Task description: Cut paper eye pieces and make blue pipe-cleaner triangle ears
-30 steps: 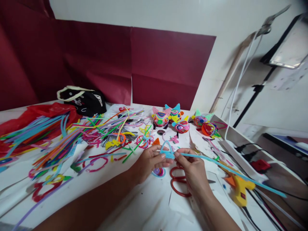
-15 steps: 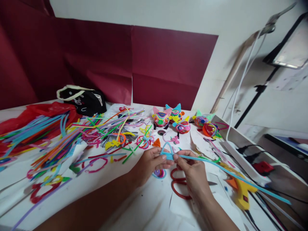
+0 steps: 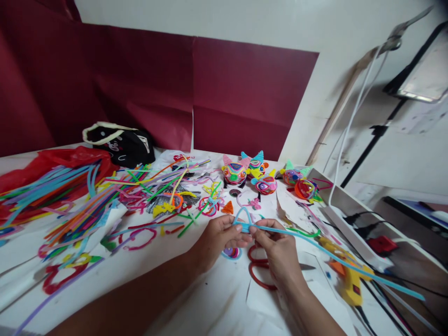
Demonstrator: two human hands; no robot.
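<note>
A light blue pipe cleaner (image 3: 336, 251) is bent into a pointed loop with several windings across its base, and its long free end runs off to the right. My left hand (image 3: 219, 238) pinches the left side of the wound part. At the right side of the windings, my right hand (image 3: 276, 242) grips the strand between thumb and fingers. Under my hands on the table lie red-handled scissors (image 3: 262, 274), partly hidden by the right hand, and a coiled multicoloured disc (image 3: 232, 253) with a blue rim.
Loose pipe cleaners (image 3: 80, 210) and a red plastic bag (image 3: 80, 156) cover the left. Colourful animal-like figures (image 3: 235, 171) stand at the back. To the right lie a yellow glue gun (image 3: 352, 284) and a power strip (image 3: 364, 242) with cables. A black pouch (image 3: 129, 147) sits at back left.
Both hands stay nearly in place, still holding the blue pipe cleaner. The right fingers have shifted slightly left along the windings, and the view has moved very little.
</note>
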